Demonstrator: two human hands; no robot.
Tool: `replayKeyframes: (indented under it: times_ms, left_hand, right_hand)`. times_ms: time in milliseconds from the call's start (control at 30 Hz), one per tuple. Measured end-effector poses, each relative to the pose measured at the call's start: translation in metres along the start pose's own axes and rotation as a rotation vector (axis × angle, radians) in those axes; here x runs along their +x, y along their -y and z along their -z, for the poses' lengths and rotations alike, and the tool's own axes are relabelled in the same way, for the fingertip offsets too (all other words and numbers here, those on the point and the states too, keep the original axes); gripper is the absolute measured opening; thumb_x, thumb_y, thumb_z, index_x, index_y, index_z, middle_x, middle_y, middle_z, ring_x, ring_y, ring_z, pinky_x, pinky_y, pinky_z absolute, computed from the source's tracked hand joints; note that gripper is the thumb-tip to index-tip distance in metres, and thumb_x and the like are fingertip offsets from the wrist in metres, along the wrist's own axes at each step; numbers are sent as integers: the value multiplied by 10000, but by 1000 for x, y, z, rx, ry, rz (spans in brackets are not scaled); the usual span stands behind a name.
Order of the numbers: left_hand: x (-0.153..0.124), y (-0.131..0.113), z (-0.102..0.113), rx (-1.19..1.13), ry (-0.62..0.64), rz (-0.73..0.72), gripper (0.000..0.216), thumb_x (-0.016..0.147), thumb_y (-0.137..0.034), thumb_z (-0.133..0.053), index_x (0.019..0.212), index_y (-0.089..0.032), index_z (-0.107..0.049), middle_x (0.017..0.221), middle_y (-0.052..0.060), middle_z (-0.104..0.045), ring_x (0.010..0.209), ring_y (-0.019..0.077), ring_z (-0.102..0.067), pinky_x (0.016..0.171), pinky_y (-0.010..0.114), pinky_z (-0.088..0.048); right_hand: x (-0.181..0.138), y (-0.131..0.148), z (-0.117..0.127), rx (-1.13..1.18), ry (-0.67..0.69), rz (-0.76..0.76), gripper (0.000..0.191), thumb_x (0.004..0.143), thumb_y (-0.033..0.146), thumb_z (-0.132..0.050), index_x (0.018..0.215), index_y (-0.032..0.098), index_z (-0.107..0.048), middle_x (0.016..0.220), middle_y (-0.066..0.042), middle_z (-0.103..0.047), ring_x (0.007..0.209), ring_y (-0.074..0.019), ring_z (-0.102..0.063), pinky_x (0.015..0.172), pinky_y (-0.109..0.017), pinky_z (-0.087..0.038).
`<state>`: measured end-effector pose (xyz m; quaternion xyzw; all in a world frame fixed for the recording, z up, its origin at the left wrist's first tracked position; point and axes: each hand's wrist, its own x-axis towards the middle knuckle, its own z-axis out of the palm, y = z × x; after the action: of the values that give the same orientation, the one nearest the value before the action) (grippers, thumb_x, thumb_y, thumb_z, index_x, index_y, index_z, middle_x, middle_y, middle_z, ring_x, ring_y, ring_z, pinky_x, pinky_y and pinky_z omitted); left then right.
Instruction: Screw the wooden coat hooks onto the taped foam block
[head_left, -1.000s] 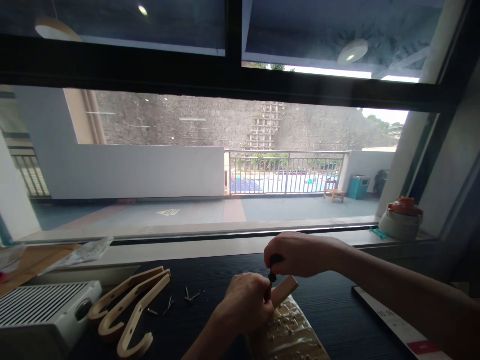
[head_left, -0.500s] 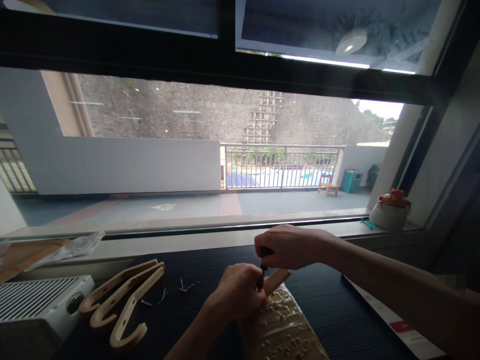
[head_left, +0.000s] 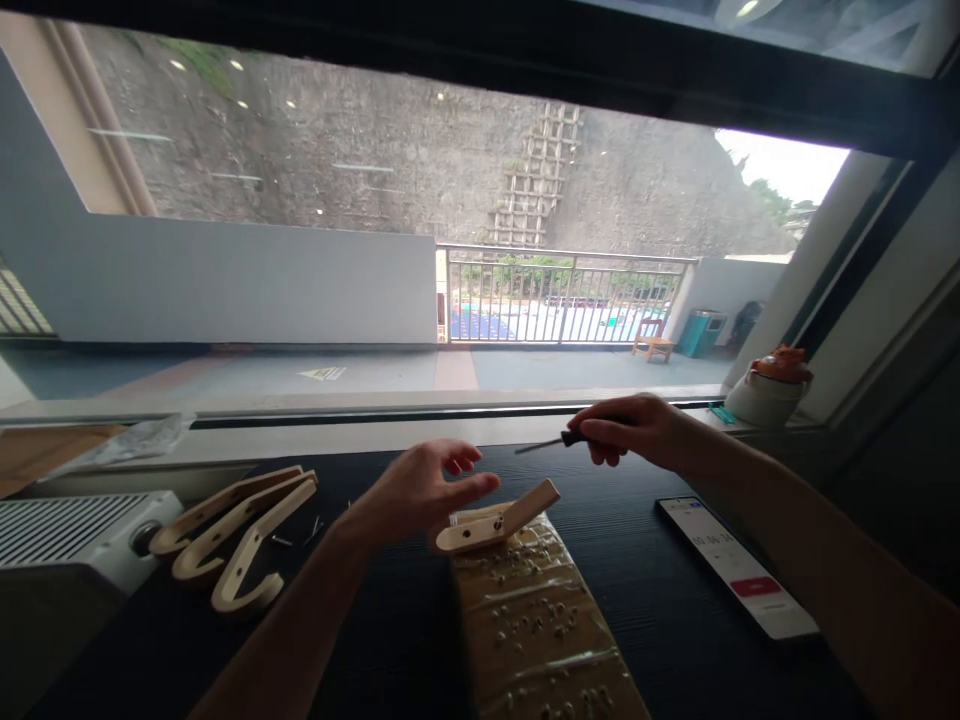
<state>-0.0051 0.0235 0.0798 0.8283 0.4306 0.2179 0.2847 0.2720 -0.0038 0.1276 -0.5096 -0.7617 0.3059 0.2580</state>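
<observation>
My right hand (head_left: 630, 428) grips the dark handle of a screwdriver (head_left: 541, 446), its shaft pointing left above the table. My left hand (head_left: 427, 485) is open, fingers apart, just above and behind a wooden hook (head_left: 480, 532). That hook lies on a tape-wrapped brown block (head_left: 540, 630) dotted with many small holes. A dark hole and what looks like a screw head show in the hook's wood. Several more wooden hooks (head_left: 251, 560) lie side by side at the left. A few loose screws (head_left: 313, 530) rest beside them, partly behind my left forearm.
On the dark table (head_left: 600, 560), a phone (head_left: 739, 570) with a lit timer screen lies at the right. A white slatted appliance (head_left: 75, 530) stands at the left. On the sill are a plastic bag (head_left: 142, 440) and a white jar with an orange top (head_left: 772, 385).
The screwdriver has come up off the hook and swung to nearly level in my right hand. My left hand has let go of the hook and opened. The view has tilted down.
</observation>
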Motion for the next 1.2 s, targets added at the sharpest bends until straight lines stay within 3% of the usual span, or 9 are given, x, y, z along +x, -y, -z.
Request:
replayKeyframes:
  times_ms: [133,233,300,433,600,800,933,1033,1200]
  left_hand:
    - [-13,27,6,-256,26,35,512,801,-527,-489,1220,-233,-490,1255,47,-539,1141,217,-485,943,335,-381]
    - [-24,48,-13,-408,162,20,639,761,-500,-570,1325,-279,-363,1395,26,-393,1252,226,-370,1022,354,-309]
    - [-30,59,-28,-493,178,40,735,723,-473,-628,1354,-280,-304,1425,28,-344,1254,231,-368,1022,346,-318]
    - [-36,66,-44,-463,253,122,758,687,-332,-704,1338,-248,-323,1369,27,-423,1236,213,-389,1052,318,-279]
    - [-40,55,-38,-378,371,211,802,670,-324,-707,1339,-312,-265,1251,-10,-502,1087,198,-511,917,273,-430]
    - [-41,49,-37,-243,377,130,830,607,-270,-737,1320,-370,-323,1233,-22,-463,1080,188,-501,936,249,-428]
    - [-48,62,-43,-187,367,159,853,642,-360,-708,1365,-372,-255,1375,-1,-363,1221,253,-387,1049,349,-325]
    - [-55,74,-48,-151,387,223,829,681,-440,-664,1380,-374,-223,1446,-3,-279,1296,294,-276,1089,430,-225]
    - [-51,71,-45,-253,324,156,795,697,-412,-661,1373,-382,-245,1383,18,-381,1219,268,-391,1037,389,-324]
  right_hand:
    - [-17,-51,-17,409,-101,-34,424,798,373,-528,1143,126,-531,951,-111,-623,851,-188,-561,742,-308,-429]
    - [-10,-71,-44,601,-114,-81,331,750,314,-584,1039,156,-554,911,-71,-591,807,-166,-530,765,-303,-426]
    - [-3,-78,-62,724,-145,-77,244,738,285,-603,953,177,-564,867,-34,-553,764,-139,-503,754,-283,-419]
    - [3,-87,-93,848,-251,-136,285,740,325,-616,980,178,-573,743,-1,-505,684,-125,-464,661,-264,-391]
    - [-5,-92,-115,805,-253,-181,359,730,424,-596,978,166,-613,635,7,-473,605,-129,-433,564,-259,-360]
    - [-15,-81,-119,546,-235,-169,478,709,399,-631,1154,236,-572,830,-27,-587,684,-149,-528,595,-237,-442]
    - [-18,-73,-122,375,-315,-138,458,722,351,-628,1165,247,-576,960,-57,-647,839,-204,-607,702,-244,-493]
    - [-18,-71,-121,260,-325,-85,466,706,321,-643,1162,243,-585,967,-59,-670,816,-209,-638,649,-206,-511]
    - [-16,-73,-120,134,-347,-78,396,720,292,-636,1113,256,-614,950,-31,-687,764,-182,-657,588,-154,-514]
